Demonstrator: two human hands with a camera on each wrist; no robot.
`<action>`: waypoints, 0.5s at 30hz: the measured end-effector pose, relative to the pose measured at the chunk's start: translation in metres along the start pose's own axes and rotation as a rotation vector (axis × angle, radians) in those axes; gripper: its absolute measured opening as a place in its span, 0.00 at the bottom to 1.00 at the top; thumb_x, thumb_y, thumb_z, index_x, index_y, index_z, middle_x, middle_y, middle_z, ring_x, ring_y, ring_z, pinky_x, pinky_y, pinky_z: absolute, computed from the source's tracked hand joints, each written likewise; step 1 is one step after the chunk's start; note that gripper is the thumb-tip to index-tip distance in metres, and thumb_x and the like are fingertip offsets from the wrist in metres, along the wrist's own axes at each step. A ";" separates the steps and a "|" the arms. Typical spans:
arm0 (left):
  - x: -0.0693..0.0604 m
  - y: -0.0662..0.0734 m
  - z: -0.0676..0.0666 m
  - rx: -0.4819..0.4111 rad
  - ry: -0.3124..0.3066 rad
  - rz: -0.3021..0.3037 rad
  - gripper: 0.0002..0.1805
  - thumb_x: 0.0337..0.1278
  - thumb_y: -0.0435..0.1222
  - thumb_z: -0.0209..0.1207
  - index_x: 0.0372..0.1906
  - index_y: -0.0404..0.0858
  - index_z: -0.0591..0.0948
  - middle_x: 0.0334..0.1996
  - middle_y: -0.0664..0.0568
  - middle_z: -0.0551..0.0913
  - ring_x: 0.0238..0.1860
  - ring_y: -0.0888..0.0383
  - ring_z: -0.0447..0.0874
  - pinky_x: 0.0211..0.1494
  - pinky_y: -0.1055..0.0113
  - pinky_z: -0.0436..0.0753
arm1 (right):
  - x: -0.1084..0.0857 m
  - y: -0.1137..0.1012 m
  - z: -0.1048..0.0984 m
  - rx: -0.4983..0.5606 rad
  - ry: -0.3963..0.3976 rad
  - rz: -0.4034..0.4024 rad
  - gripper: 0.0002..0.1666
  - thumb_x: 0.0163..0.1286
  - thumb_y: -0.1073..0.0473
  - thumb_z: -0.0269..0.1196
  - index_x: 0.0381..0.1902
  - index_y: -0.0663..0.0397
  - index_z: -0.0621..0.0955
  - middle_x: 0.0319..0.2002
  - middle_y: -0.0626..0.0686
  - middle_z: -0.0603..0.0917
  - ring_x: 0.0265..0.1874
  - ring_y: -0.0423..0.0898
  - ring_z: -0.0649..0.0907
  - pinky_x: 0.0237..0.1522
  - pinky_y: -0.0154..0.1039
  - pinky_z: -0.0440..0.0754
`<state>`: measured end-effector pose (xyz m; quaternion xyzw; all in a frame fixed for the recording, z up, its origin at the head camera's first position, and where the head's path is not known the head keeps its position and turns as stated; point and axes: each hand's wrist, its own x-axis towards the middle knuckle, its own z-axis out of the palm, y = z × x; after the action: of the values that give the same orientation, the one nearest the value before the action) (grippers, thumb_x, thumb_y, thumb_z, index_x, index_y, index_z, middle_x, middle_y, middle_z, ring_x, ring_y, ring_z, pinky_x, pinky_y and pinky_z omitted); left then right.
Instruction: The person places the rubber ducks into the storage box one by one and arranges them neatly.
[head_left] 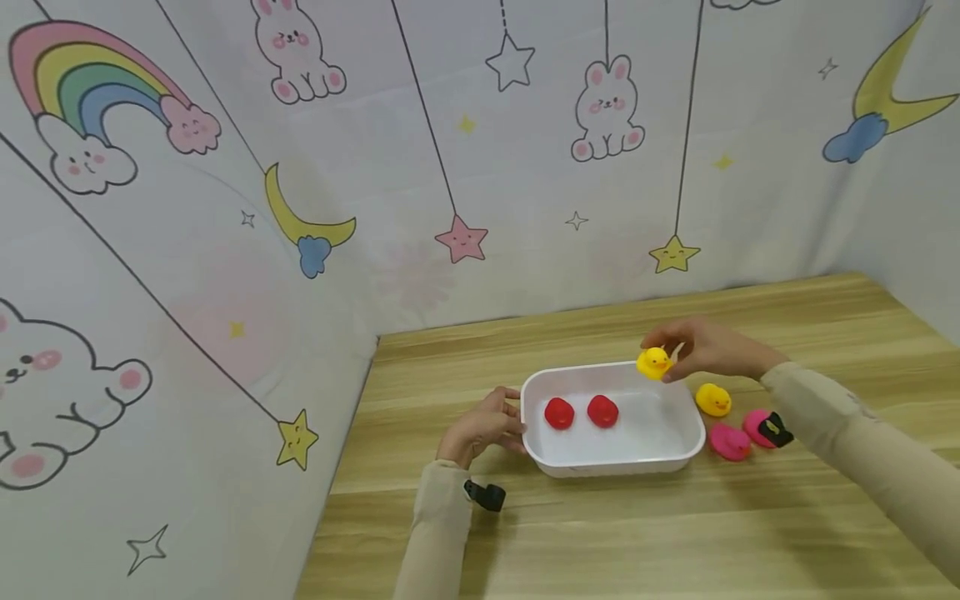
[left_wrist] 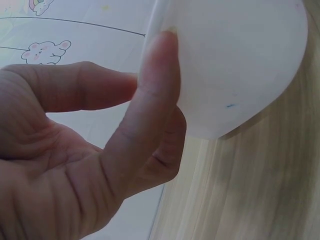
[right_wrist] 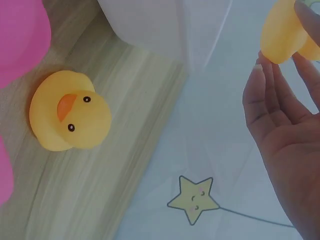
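My right hand [head_left: 708, 346] pinches a yellow duck [head_left: 651, 364] above the right back edge of a white bin [head_left: 647, 427]. Two red rounded objects, one at the left [head_left: 558, 414] and one near the middle [head_left: 602, 412], lie inside it. Thumb and fingers of my left hand [head_left: 480, 429] grip the bin's left end; the left wrist view shows that hand [left_wrist: 120, 135] pinching the white wall [left_wrist: 235, 60]. In the right wrist view, my right hand [right_wrist: 292, 140] holds the duck [right_wrist: 280, 35] at the fingertips, partly out of frame.
Right of the bin, another yellow duck [head_left: 712, 400] sits on the wooden table [head_left: 600, 533]. Beside it are a pink duck [head_left: 729, 442] and a second pink object [head_left: 760, 427], partly covered by the black wrist device [head_left: 776, 430]. A patterned white curtain [head_left: 525, 183] hangs behind.
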<state>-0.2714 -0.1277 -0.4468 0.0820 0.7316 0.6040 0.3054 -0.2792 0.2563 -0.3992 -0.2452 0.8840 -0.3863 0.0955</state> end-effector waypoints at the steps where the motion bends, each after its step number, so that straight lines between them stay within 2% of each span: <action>1: 0.000 0.000 0.000 0.000 0.000 0.001 0.33 0.58 0.17 0.54 0.68 0.26 0.58 0.51 0.29 0.74 0.33 0.47 0.82 0.35 0.58 0.92 | 0.002 0.000 0.002 -0.007 -0.002 0.001 0.27 0.59 0.59 0.76 0.56 0.57 0.82 0.49 0.49 0.84 0.46 0.52 0.79 0.47 0.41 0.86; 8: 0.000 0.000 0.000 -0.002 0.008 0.000 0.34 0.58 0.18 0.54 0.69 0.26 0.58 0.52 0.29 0.73 0.34 0.47 0.83 0.36 0.57 0.92 | 0.011 -0.002 0.014 -0.077 -0.008 -0.008 0.20 0.58 0.59 0.76 0.48 0.51 0.84 0.44 0.47 0.84 0.42 0.50 0.79 0.43 0.42 0.86; 15: 0.000 -0.001 0.001 0.001 0.001 0.004 0.33 0.59 0.17 0.54 0.68 0.26 0.58 0.51 0.29 0.74 0.33 0.48 0.82 0.36 0.57 0.92 | 0.018 0.003 0.026 -0.142 -0.084 0.023 0.18 0.55 0.60 0.78 0.41 0.49 0.84 0.37 0.45 0.82 0.32 0.47 0.78 0.31 0.36 0.84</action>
<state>-0.2702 -0.1272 -0.4479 0.0835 0.7317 0.6045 0.3039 -0.2866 0.2323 -0.4184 -0.2570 0.9072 -0.3109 0.1191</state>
